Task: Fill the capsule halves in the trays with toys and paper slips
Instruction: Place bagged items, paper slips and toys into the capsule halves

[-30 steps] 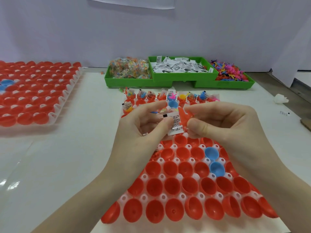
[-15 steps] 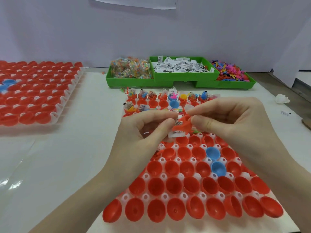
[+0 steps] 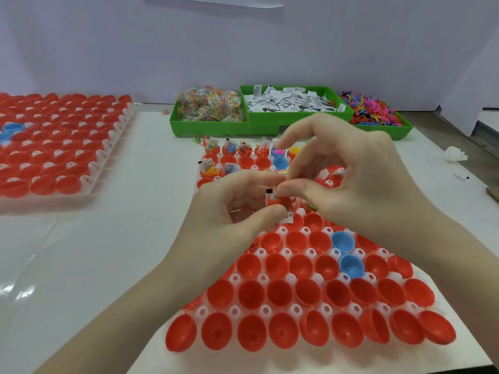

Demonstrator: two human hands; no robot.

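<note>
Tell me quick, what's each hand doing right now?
Left hand: fingers pinch a paper slip and an orange toy.
Right hand: fingers pinch the same toy.

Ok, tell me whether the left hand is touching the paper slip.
Touching. The head view shows the left hand pinching the paper slip between thumb and forefinger, over the capsule tray.

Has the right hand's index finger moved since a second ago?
Yes. The right hand has lifted its index finger toward the green bins; before, it lay curled by the thumb over the tray.
</note>
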